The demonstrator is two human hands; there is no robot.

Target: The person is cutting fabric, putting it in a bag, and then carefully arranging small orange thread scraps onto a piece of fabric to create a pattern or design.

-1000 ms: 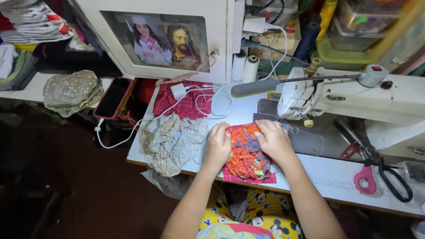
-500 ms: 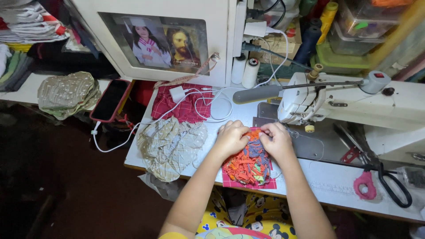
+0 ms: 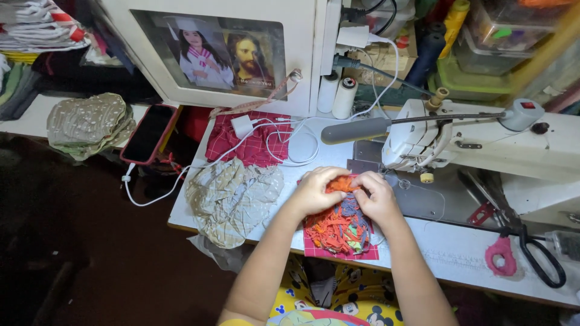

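Both hands rest on a heap of orange and grey fabric scraps [image 3: 339, 228] that lies on a red checked cloth square [image 3: 316, 249] at the front of the sewing table [image 3: 459, 256]. My left hand [image 3: 319, 191] curls over the far left of the heap, fingers bent onto the scraps. My right hand [image 3: 378, 199] presses the far right of the heap, fingertips pinched into the orange pieces. The two hands almost touch at the top of the pile.
A white sewing machine [image 3: 477, 142] stands to the right. Pink-handled and black-handled scissors [image 3: 525, 259] lie at the right front. Crumpled beige cloth [image 3: 232, 196] lies to the left, red checked fabric [image 3: 249, 145] and a white charger cable behind it. A phone [image 3: 148, 134] sits at the left.
My hands have drawn together from the sides of the scrap heap toward its far end, bunching the scraps into a tighter pile.
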